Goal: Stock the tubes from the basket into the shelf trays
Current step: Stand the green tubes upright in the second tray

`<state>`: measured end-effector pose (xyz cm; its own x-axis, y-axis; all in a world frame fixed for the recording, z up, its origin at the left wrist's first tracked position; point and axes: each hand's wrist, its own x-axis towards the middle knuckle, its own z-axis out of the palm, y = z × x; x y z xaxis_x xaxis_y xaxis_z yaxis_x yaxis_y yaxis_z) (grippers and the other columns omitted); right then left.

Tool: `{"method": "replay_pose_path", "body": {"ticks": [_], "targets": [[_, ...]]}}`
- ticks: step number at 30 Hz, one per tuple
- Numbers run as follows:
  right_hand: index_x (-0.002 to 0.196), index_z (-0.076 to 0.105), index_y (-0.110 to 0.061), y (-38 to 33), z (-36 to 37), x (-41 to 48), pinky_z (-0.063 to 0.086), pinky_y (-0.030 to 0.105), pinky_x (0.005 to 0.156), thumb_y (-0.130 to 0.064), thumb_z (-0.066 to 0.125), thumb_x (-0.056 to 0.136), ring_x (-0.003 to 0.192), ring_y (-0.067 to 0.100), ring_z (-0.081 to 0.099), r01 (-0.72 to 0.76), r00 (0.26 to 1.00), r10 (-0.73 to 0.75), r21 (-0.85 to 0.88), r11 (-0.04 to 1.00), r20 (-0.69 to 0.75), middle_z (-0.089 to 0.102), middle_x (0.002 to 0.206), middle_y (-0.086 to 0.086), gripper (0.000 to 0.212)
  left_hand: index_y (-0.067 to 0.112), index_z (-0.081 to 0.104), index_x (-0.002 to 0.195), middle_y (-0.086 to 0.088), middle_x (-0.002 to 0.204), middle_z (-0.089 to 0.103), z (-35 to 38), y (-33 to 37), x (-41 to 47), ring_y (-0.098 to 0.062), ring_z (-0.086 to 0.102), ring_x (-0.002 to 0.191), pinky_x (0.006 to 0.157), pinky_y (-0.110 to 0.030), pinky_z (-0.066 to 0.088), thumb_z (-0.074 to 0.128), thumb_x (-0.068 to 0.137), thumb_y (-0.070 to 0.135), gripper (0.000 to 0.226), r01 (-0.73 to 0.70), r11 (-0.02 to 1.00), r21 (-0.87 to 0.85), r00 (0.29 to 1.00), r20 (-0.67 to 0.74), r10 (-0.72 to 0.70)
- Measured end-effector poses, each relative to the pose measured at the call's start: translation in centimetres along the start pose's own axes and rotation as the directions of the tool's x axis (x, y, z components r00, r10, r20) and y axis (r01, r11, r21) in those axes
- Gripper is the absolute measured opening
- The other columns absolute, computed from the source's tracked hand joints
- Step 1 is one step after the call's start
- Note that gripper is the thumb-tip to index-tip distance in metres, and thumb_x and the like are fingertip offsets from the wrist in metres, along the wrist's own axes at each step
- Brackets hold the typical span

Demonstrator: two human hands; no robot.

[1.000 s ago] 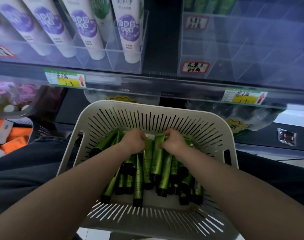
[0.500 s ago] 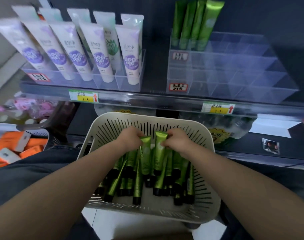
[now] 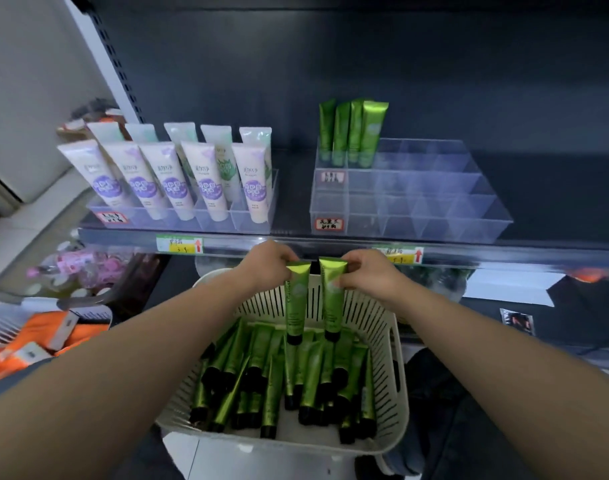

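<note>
1. Above the far end of the basket (image 3: 400, 375), two green tubes are held upright with their black caps down. The left tube (image 3: 296, 303) is pinched at its crimped top by the fingers and thumb of the left hand (image 3: 265, 265). The right tube (image 3: 332, 299) is pinched the same way by the right hand (image 3: 369, 275).
2. The two tubes hang side by side, just apart, each directly beneath the hand that holds it. Their caps hang near the pile of loose tubes (image 3: 279, 375) lying in the basket.
3. Beyond and above the hands, a clear divided tray (image 3: 434, 209) stands on the right part of the shelf (image 3: 331, 245). Four stocked green tubes (image 3: 351, 133) stand upright at its back left.
4. The step in hand is judged to be the carry from basket to tray. Both tubes should be raised over the shelf lip and the tray's front wall before being moved inward, so that no cap is caught.
5. The back row, just beside the stocked tubes, is best filled first. The front compartments are then not reached over.
6. Each tube should be lowered cap first into its own compartment and released only once the cap is seated. The pinch at the crimp should be kept firm, since a tube held at its top is likely to swing.
7. The tray of white and purple tubes (image 3: 178, 178) to the left is not part of this step and should be left untouched.
</note>
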<state>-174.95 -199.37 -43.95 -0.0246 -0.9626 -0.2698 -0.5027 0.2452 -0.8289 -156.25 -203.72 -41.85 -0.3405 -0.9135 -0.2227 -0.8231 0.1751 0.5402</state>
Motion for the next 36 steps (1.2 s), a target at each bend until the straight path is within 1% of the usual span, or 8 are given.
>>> {"method": "replay_pose_path", "body": {"ticks": [8, 15, 19, 26, 30, 32, 34, 36], "targets": [[0.089, 0.067, -0.015, -1.9, -4.4, -0.9, 0.055, 0.041, 0.085, -0.004, 0.074, 0.074, 0.089, 0.025, 0.067, 0.062, 0.998, -0.059, 0.089, 0.994, -0.035, 0.070, 0.090, 0.009, 0.020, 0.009, 0.067, 0.103, -0.009, 0.099, 0.067, -2.8, 4.2, 0.1, -0.025, 0.062, 0.096, 0.082, -0.031, 0.049, 0.063, 0.082, 0.005, 0.022, -0.085, 0.996, -0.021, 0.995, -0.047, 0.084], [0.092, 0.068, -0.012, -3.3, -7.4, -0.7, 0.055, 0.038, 0.086, 0.000, 0.071, 0.076, 0.093, 0.026, 0.067, 0.112, 0.993, -0.102, 0.171, 0.979, -0.067, 0.071, 0.096, 0.013, 0.020, 0.013, 0.069, 0.102, -0.007, 0.100, 0.068, -4.8, 7.5, 1.6, -0.018, 0.061, 0.087, 0.070, -0.020, 0.040, 0.062, 0.083, 0.005, 0.022, -0.145, 0.989, -0.017, 0.982, -0.122, 0.142], [0.089, 0.069, -0.012, -4.0, -9.2, -0.4, 0.054, 0.027, 0.077, 0.003, 0.069, 0.077, 0.089, 0.021, 0.066, 0.162, 0.985, -0.146, 0.199, 0.967, -0.092, 0.072, 0.093, 0.008, 0.020, 0.013, 0.068, 0.102, -0.001, 0.091, 0.064, -6.0, 9.8, 3.0, -0.017, 0.061, 0.089, 0.068, -0.018, 0.037, 0.061, 0.083, 0.003, 0.023, -0.194, 0.980, -0.049, 0.971, -0.154, 0.185], [0.086, 0.065, 0.000, -5.3, -12.5, 0.6, 0.050, 0.042, 0.087, 0.004, 0.065, 0.080, 0.084, 0.022, 0.060, 0.205, 0.971, -0.178, 0.166, 0.965, -0.161, 0.066, 0.090, 0.016, 0.007, 0.013, 0.065, 0.106, -0.002, 0.093, 0.062, -7.6, 13.3, 5.7, -0.016, 0.057, 0.087, 0.064, -0.018, 0.034, 0.057, 0.085, 0.002, 0.024, -0.255, 0.966, -0.049, 0.954, -0.178, 0.242], [0.092, 0.063, 0.006, -6.1, -14.7, 1.4, 0.047, 0.045, 0.092, 0.000, 0.066, 0.081, 0.086, 0.023, 0.059, 0.224, 0.957, -0.197, 0.113, 0.968, -0.211, 0.067, 0.096, 0.024, 0.012, 0.018, 0.063, 0.104, 0.002, 0.074, 0.059, -8.4, 15.1, 7.3, -0.009, 0.054, 0.062, 0.048, -0.011, 0.038, 0.055, 0.087, 0.003, 0.025, -0.267, 0.961, -0.076, 0.950, -0.189, 0.249], [0.099, 0.060, 0.012, -6.5, -15.7, 1.8, 0.046, 0.048, 0.093, 0.000, 0.065, 0.081, 0.085, 0.023, 0.058, 0.232, 0.952, -0.204, 0.107, 0.967, -0.226, 0.064, 0.102, 0.030, 0.022, 0.022, 0.060, 0.099, -0.003, 0.079, 0.063, -8.7, 15.7, 8.2, -0.003, 0.055, 0.049, 0.047, -0.010, 0.039, 0.053, 0.087, 0.004, 0.023, -0.265, 0.960, -0.087, 0.950, -0.195, 0.245], [0.100, 0.057, 0.016, -6.8, -16.7, 2.2, 0.045, 0.050, 0.092, -0.001, 0.066, 0.081, 0.083, 0.023, 0.055, 0.242, 0.945, -0.214, 0.090, 0.966, -0.250, 0.062, 0.101, 0.033, 0.027, 0.020, 0.060, 0.101, -0.006, 0.090, 0.065, -8.8, 16.4, 9.1, -0.002, 0.057, 0.054, 0.052, -0.013, 0.042, 0.054, 0.087, 0.005, 0.022, -0.272, 0.957, -0.102, 0.946, -0.208, 0.247], [0.100, 0.056, 0.016, -7.0, -17.8, 2.7, 0.047, 0.046, 0.090, -0.001, 0.065, 0.081, 0.086, 0.030, 0.059, 0.250, 0.935, -0.214, 0.101, 0.963, -0.282, 0.063, 0.096, 0.031, 0.028, 0.011, 0.061, 0.112, -0.005, 0.095, 0.062, -8.9, 17.3, 10.0, -0.013, 0.057, 0.070, 0.062, -0.022, 0.042, 0.054, 0.087, 0.004, 0.028, -0.281, 0.951, -0.132, 0.943, -0.222, 0.248]]}}
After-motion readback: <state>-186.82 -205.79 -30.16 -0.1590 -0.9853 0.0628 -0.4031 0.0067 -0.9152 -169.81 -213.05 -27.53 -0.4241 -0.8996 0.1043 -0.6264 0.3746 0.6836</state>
